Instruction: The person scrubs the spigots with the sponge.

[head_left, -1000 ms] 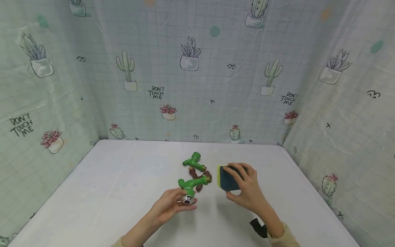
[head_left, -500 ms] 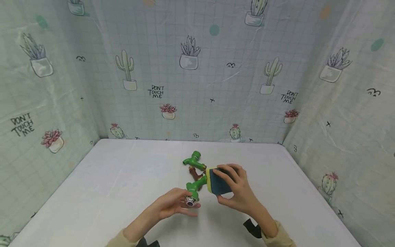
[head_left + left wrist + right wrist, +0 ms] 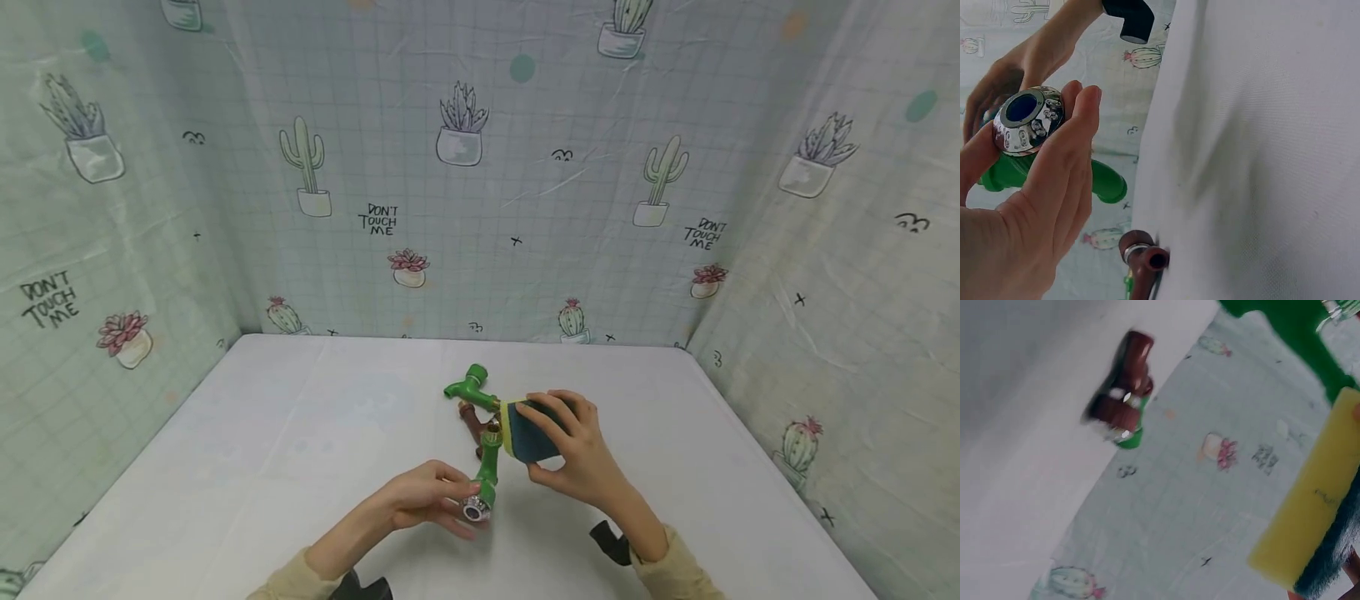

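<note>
My left hand [image 3: 427,500] holds a green tap [image 3: 489,458] by its chrome-collared end, pinched between thumb and fingers. The open hole of the chrome collar [image 3: 1019,134] faces the left wrist camera. The tap's threaded brass end points away from me. In my right hand [image 3: 588,454] is a sponge [image 3: 532,435], gripped along its edges, with a yellow foam side and a dark blue scouring side. The sponge's yellow face [image 3: 1307,500] is turned toward the tap and overlaps it in the right wrist view, right at the tap's far end.
Beyond the hands, a second green tap [image 3: 468,388] lies on the white table [image 3: 322,433]. Next to it lies a brown tap [image 3: 471,419], partly hidden behind the held one. A cactus-printed cloth [image 3: 517,200] hangs around the table. Black pieces [image 3: 611,543] sit at the wrists.
My right hand has moved left, bringing the sponge to the tap's far end. The left hand has turned the tap, so its threaded end swings from pointing right to pointing away.
</note>
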A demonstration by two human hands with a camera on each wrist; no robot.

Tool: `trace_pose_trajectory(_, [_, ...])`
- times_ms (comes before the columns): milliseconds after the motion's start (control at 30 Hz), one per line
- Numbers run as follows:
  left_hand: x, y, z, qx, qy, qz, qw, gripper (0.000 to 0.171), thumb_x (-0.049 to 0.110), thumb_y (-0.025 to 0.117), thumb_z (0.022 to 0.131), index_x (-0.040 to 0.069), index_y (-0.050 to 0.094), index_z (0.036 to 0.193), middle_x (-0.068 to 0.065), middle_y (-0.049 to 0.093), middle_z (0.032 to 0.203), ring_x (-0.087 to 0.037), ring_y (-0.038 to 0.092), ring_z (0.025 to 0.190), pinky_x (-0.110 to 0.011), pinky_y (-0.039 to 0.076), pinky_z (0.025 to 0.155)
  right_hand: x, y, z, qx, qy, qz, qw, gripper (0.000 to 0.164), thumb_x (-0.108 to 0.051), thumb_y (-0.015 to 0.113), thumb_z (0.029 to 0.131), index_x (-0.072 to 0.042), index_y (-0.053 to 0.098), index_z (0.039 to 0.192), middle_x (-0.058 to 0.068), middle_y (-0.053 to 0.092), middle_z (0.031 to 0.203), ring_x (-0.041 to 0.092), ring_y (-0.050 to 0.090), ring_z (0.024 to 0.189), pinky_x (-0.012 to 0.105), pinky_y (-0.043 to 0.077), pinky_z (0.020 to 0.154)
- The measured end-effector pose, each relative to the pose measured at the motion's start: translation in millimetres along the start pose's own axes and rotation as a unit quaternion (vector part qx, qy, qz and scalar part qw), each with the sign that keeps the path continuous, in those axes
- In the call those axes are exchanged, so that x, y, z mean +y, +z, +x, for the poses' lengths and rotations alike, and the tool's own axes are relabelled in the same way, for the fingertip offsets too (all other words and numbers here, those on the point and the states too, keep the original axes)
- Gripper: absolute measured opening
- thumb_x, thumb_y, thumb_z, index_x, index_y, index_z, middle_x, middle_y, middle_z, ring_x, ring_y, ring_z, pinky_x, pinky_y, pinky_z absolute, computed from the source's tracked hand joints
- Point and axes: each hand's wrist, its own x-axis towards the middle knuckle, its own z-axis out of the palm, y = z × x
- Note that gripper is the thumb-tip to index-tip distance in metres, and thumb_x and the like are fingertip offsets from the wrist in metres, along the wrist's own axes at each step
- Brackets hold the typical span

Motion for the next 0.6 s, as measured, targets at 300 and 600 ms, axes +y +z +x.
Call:
trace_pose_trajectory(300, [-1.3, 1.5, -2.0, 0.001, 0.021, -0.041, 0.9990, 0.045, 0.019, 0.052, 0.090, -0.008, 0.039, 0.123, -0.019, 0.064, 0.101, -0.033, 0.064, 0.091, -0.051, 0.051, 0.076, -8, 1, 6, -0.013, 0.035, 0.071, 0.997, 0.072, -0.027, 0.072, 0.065, -0.019, 0.044, 0.130, 0.004, 0.042, 0.130, 0.022, 0.031, 0.115, 0.047, 0.039, 0.082])
trace_pose_trajectory(600, [-2.1, 2.8, -2.3, -0.049, 0.033, -0.051, 0.9969, 0.046, 0.011, 0.046, 0.090, -0.012, 0.036, 0.129, -0.011, 0.065, 0.098, -0.023, 0.066, 0.084, -0.052, 0.048, 0.081, 12, 12, 3, -0.053, 0.106, 0.104, 0.988, 0.066, -0.015, 0.064, 0.068, -0.021, 0.043, 0.131, 0.003, 0.045, 0.128, 0.018, 0.036, 0.108, 0.039, 0.038, 0.074])
